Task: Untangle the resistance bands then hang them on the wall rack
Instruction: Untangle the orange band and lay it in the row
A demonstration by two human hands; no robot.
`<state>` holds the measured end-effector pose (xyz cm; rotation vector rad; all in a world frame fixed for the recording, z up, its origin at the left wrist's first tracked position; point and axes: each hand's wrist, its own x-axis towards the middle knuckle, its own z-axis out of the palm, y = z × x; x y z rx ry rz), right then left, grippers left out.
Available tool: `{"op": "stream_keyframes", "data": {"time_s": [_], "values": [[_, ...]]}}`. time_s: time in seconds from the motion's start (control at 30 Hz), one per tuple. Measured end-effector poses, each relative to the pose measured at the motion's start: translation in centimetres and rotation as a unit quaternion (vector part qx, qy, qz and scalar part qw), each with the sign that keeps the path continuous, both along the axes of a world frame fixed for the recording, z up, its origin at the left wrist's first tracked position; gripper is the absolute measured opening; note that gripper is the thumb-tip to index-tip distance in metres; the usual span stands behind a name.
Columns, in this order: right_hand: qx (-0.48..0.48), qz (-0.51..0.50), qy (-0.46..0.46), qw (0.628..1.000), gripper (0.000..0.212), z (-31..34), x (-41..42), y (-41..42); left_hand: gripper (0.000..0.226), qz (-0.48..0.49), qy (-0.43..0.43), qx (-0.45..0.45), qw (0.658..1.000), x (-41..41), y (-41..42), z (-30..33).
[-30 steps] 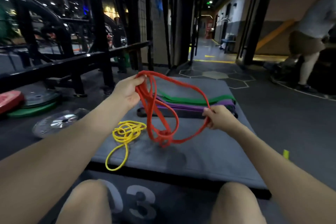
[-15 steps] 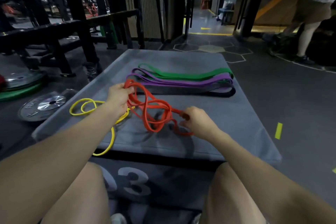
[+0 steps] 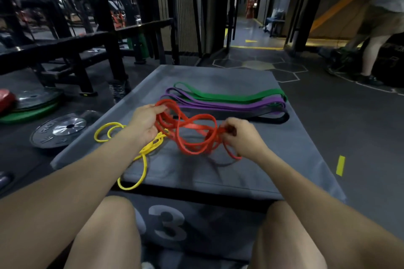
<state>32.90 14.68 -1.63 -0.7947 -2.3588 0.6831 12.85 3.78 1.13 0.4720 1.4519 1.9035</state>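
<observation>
A tangled red resistance band (image 3: 192, 135) hangs in loops just above the grey padded box (image 3: 218, 172). My left hand (image 3: 145, 122) grips its left loops. My right hand (image 3: 242, 137) pinches a knot of strands at its right end. A thin yellow band (image 3: 143, 155) lies coiled on the box under my left forearm, one loop drooping over the front edge. Behind the red band lie a green band (image 3: 229, 96), a purple band (image 3: 229, 105) and a black band (image 3: 262, 117), laid flat side by side. No wall rack is in view.
Weight plates (image 3: 58, 130) lie on the floor at left, beside a black steel rack frame (image 3: 102, 39). A person (image 3: 380, 19) stands at the far right near dark bags. My knees are against the box front, which is marked 03.
Both hands have lowered the red band from chest height to just above the box. My right hand moved in along the band to its knot, and the loops have bunched up.
</observation>
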Motion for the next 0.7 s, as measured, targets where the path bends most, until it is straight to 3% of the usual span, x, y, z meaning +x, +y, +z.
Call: {"op": "stream_keyframes", "data": {"time_s": [0.17,0.3,0.37,0.43,0.5,0.53,0.57,0.63,0.7], "values": [[0.003,0.03,0.112,0.993,0.013,7.9,1.0,-0.3,0.021,-0.1,0.044,-0.038,0.993,2.6,-1.8,4.7],[-0.008,0.071,0.179,0.981,0.013,13.2,1.8,-2.1,0.019,-0.23,0.115,-0.073,0.964,5.1,-4.3,8.2],[-0.014,0.097,0.195,0.976,0.012,15.5,2.0,-3.4,0.014,-0.312,0.178,-0.12,0.925,5.9,-5.6,9.6],[-0.018,0.129,0.207,0.97,0.013,17.4,2.1,-4.6,0.022,-0.368,0.297,-0.21,0.856,6.5,-6.8,11.1],[-0.035,0.165,0.211,0.963,0.014,18.8,1.8,-5.7,0.036,-0.319,0.465,-0.27,0.78,6.8,-7.4,12.8],[-0.046,0.18,0.208,0.96,0.015,19.3,1.6,-6.1,0.039,-0.262,0.519,-0.251,0.774,7.2,-7.5,13.8],[-0.059,0.195,0.209,0.956,0.015,19.8,1.3,-6.6,0.037,-0.206,0.521,-0.201,0.803,7.3,-7.5,14.7],[-0.044,0.211,0.204,0.955,0.016,20.5,0.9,-7.3,0.023,-0.163,0.411,-0.064,0.895,7.6,-7.5,15.9],[0.01,0.213,0.181,0.96,0.017,20.9,0.4,-7.8,0.017,-0.138,0.353,0.029,0.925,7.6,-7.6,16.6]]}}
